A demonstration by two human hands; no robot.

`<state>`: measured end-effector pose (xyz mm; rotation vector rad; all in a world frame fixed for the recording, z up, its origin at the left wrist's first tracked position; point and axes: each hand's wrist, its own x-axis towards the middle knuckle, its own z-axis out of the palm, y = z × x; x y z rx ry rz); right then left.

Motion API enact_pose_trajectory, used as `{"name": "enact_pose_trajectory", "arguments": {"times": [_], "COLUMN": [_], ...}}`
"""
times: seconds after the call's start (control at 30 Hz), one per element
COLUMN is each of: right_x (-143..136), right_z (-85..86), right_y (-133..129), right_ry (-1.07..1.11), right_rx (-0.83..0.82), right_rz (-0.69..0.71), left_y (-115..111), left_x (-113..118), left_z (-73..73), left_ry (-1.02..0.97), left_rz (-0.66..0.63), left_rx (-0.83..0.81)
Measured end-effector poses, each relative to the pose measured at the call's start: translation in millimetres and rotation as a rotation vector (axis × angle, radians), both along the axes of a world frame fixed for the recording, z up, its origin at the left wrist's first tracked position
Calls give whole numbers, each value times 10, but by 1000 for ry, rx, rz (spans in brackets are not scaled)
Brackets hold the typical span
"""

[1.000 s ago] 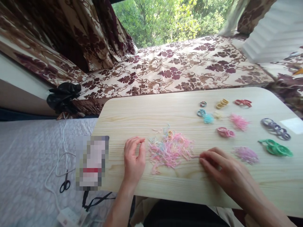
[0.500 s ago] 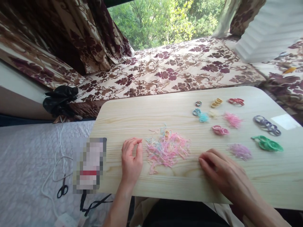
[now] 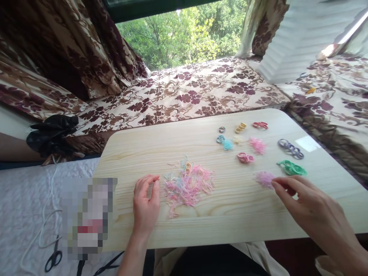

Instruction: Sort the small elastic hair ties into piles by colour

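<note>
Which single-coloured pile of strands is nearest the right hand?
The lilac pile, at the right hand; the blue pile, cream pile and pink pile lie farther off.

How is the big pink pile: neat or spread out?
Spread out: the pile lies loose on the table beside the left hand, with strands sticking out around it.

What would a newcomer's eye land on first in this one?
Probably the loose, mostly pink pile on the pale table, with the left hand just beside it. Next, the smaller colour groups at the table's right, such as the green rings and the lilac pile, where the right hand's fingers are. Behind the table, the flowered cloth also stands out.
</note>
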<state>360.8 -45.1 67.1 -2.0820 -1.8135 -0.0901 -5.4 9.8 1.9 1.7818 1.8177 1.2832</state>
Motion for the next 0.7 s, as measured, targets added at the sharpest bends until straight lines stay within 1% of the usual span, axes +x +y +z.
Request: {"name": "enact_pose_trajectory", "arguments": {"times": [0.1, 0.17, 0.37, 0.47, 0.57, 0.7], "right_x": [-66, -165, -560, -690, -759, -825], "right_z": [14, -6, -210, -257, -242, -230], "right_y": [-51, -94, -139, -84, 21, 165], "right_ry": [51, 93, 212, 238, 223, 183], "right_rx": [12, 27, -28, -47, -58, -66], "right_rz": [26, 76, 300, 399, 491, 538], "left_y": [1, 1, 2, -1, -4, -3], "left_x": [-3, -4, 1, 7, 15, 27], "left_z": [-3, -5, 1, 16, 33, 45], "left_ry": [5, 8, 14, 14, 8, 10], "left_rz": [4, 8, -1, -4, -5, -1], "left_rx": [-8, -8, -4, -7, -5, -12]}}
